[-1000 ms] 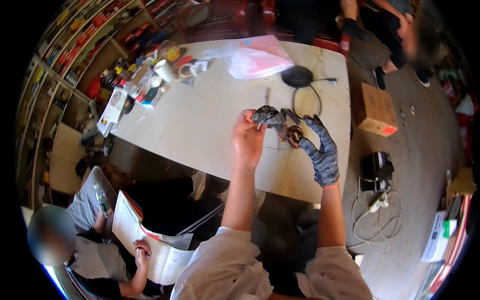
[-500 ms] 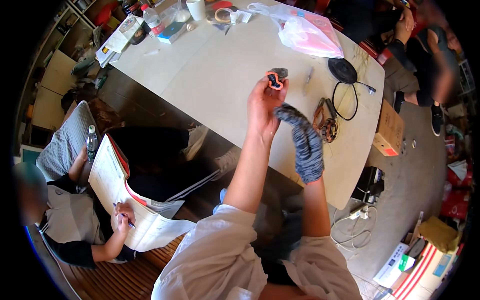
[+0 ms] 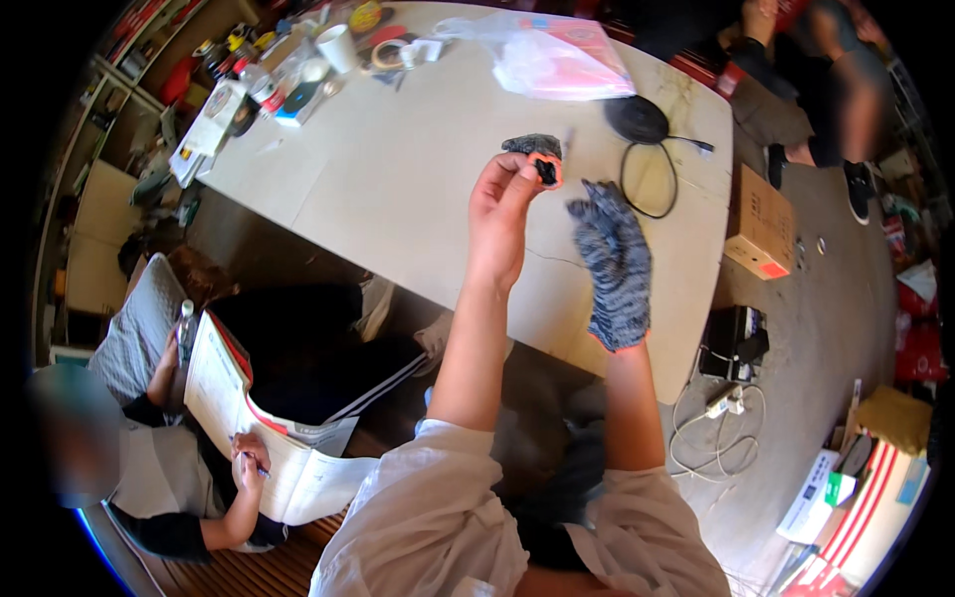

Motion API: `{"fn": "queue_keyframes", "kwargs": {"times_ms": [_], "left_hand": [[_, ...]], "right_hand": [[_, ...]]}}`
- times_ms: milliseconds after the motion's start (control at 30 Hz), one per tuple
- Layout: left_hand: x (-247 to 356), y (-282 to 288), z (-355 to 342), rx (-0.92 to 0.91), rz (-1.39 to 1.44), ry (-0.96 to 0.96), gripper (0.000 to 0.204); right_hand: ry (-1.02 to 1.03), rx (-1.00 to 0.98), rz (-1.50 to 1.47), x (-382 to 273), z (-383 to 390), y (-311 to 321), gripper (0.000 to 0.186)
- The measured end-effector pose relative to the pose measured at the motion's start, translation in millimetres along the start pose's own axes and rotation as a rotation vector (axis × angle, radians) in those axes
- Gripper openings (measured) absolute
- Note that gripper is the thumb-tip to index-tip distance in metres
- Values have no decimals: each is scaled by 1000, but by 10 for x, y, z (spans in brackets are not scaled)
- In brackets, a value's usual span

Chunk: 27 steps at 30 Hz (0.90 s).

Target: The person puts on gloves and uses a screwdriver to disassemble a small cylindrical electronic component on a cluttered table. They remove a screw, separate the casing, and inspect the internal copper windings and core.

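Observation:
My bare left hand (image 3: 497, 214) is closed on a crumpled grey knitted glove (image 3: 529, 144) with an orange cuff, pinching it by the open cuff. To its right my right hand (image 3: 612, 264) wears a matching glove, its fingers raised and slightly apart, with nothing visible held in them; it hides part of the tabletop behind it. Both hands are over the pale table (image 3: 348, 199). Beyond my right hand lie a black round coil (image 3: 637, 119) and a looped black cable (image 3: 647, 209).
A pink plastic bag (image 3: 562, 65) and cluttered cups, bottles and tape (image 3: 388, 55) sit farther back. A seated co-worker (image 3: 179, 478) writes at lower left; other people (image 3: 816, 109) are at upper right. A carton (image 3: 759, 224) and power strip (image 3: 724, 403) are on the floor.
My left hand has lifted the loose glove and turned its cuff toward me. My gloved right hand has moved away from the brown wired item it was by, and its fingers have straightened upward.

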<state>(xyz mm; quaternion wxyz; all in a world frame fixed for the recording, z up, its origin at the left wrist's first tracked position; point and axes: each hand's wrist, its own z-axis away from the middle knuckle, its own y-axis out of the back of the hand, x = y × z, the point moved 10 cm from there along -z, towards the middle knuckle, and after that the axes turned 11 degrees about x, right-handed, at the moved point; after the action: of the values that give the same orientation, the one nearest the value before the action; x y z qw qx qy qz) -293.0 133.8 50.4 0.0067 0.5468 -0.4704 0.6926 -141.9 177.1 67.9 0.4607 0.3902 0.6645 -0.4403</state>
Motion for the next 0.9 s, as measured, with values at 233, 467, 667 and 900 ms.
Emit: {"fn": "queue_keyframes", "kwargs": {"times_ms": [233, 467, 667, 900], "left_hand": [[-481, -798, 427, -386, -473, -133, 7], [-688, -1295, 780, -402, -685, -421, 11], [-353, -1866, 1646, -584, -727, -1118, 31], [-783, -1712, 1633, -628, -863, -1073, 35]], "right_hand": [[-227, 254, -177, 272, -109, 916, 25], [-221, 475, -225, 268, -85, 1730, 15], [-7, 196, 383, 408, -127, 2042, 10], [-44, 181, 148, 545, -196, 2148, 19]]}}
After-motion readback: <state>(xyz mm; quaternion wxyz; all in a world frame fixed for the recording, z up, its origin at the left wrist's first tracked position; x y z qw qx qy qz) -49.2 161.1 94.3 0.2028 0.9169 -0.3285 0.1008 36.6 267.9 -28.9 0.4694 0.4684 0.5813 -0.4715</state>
